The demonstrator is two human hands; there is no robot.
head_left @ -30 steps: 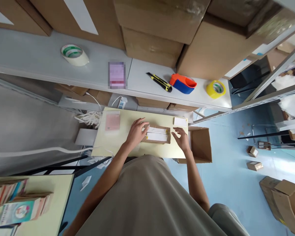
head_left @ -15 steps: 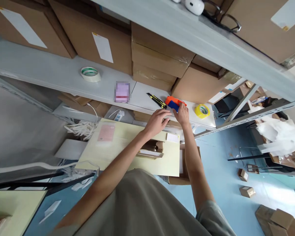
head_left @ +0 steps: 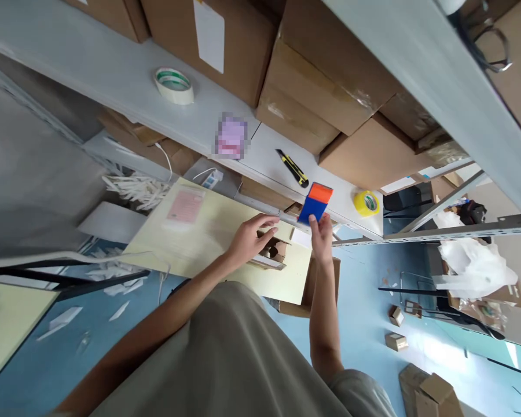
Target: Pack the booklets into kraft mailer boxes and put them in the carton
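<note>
My right hand is closed on a flat blue-and-orange piece, thumb on its lower blue end; it looks like a small packet or stacked cards. The piece is held up in front of the shelf edge. My left hand is empty, its fingers curved and thumb apart, just above a small open cardboard box on the pale yellow table. A black-and-yellow utility knife lies on the shelf behind the held piece. Right of it sits a roll of yellow tape.
The grey shelf bears a white tape roll, a blurred-out pink item and large cardboard boxes. A metal shelf beam crosses above. Below the table's right end stands an open carton. A pink sheet lies on the table.
My right hand has taken the blue-and-orange piece off the shelf and drawn it toward me. My left hand has moved back and left, away from the shelf. The view has turned.
</note>
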